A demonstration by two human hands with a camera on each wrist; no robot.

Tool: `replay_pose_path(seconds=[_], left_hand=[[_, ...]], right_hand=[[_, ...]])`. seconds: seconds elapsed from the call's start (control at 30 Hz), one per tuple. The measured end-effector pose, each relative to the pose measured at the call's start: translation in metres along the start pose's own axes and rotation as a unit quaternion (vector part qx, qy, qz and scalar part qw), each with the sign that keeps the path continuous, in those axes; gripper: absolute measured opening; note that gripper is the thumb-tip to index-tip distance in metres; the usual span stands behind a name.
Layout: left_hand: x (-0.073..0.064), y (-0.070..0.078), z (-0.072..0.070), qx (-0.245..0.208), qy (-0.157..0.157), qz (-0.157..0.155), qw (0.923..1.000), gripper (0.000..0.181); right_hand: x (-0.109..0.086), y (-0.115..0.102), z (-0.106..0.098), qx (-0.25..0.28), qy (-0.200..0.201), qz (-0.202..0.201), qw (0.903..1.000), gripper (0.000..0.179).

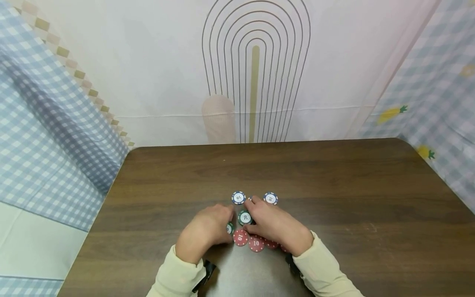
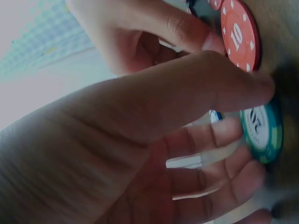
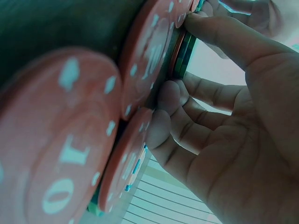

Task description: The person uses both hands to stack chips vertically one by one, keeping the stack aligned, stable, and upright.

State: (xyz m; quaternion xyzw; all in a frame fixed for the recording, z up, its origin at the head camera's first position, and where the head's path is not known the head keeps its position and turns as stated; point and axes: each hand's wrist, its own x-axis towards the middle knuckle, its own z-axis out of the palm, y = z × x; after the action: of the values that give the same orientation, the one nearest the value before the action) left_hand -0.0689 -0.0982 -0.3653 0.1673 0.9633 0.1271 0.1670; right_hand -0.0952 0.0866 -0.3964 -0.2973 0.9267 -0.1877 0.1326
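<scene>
My left hand is at the left side of a cluster of poker chips. Its thumb and fingers pinch a green poker chip by opposite edges, as the left wrist view shows. Just to the right, a green "20" chip lies between the thumb and fingers of my right hand, which curl about its edge. In the right wrist view, chips seen edge-on sit between that thumb and the fingertips. Red "10" chips lie close below both hands; the right hand partly covers some of them.
Blue-and-white chips lie beyond the hands, one more being mostly hidden by the right fingers. The brown wooden table meets a white patterned cloth at its back edge. Blue checked cloths hang at both sides.
</scene>
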Motion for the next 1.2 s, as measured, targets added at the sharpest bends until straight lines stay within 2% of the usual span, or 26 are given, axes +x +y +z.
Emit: replay_pose_path(seconds=[0.2,0.4,0.5,0.6,0.73,0.87,0.97,1.07,1.2], left_hand=[[0.005,0.006,0.007,0.044,0.019,-0.02,0.9987,0.058],[0.006,0.005,0.007,0.03,0.009,-0.042,0.9986,0.073],[0.005,0.004,0.007,0.017,0.004,-0.043,0.9989,0.074],[0.005,0.002,0.006,0.008,0.001,-0.04,0.9991,0.067],[0.006,0.002,0.005,0.008,0.032,-0.015,0.9993,0.054],[0.008,0.004,0.004,0.005,0.086,0.034,0.9957,0.043],[0.009,0.007,0.004,-0.004,0.113,0.067,0.9913,0.035],[0.011,0.011,0.006,-0.01,0.125,0.081,0.9888,0.03],[0.014,0.013,0.008,-0.009,0.127,0.075,0.989,0.031]], right_hand=[[-0.002,0.001,0.0,-0.005,0.01,-0.011,0.9999,0.035],[-0.001,0.0,0.0,-0.003,0.007,-0.011,0.9999,0.037],[-0.001,-0.001,0.0,-0.001,0.008,-0.013,0.9999,0.035],[-0.001,-0.001,0.001,-0.001,0.007,-0.013,0.9999,0.035],[-0.002,-0.001,0.001,-0.002,0.007,-0.015,0.9999,0.036],[-0.003,0.0,-0.001,0.004,0.007,-0.024,0.9997,0.034],[-0.006,0.001,-0.004,0.018,0.003,-0.026,0.9995,0.029],[-0.007,0.001,-0.007,0.031,-0.004,-0.024,0.9992,0.025],[-0.007,0.003,-0.008,0.034,-0.008,-0.028,0.999,0.026]])
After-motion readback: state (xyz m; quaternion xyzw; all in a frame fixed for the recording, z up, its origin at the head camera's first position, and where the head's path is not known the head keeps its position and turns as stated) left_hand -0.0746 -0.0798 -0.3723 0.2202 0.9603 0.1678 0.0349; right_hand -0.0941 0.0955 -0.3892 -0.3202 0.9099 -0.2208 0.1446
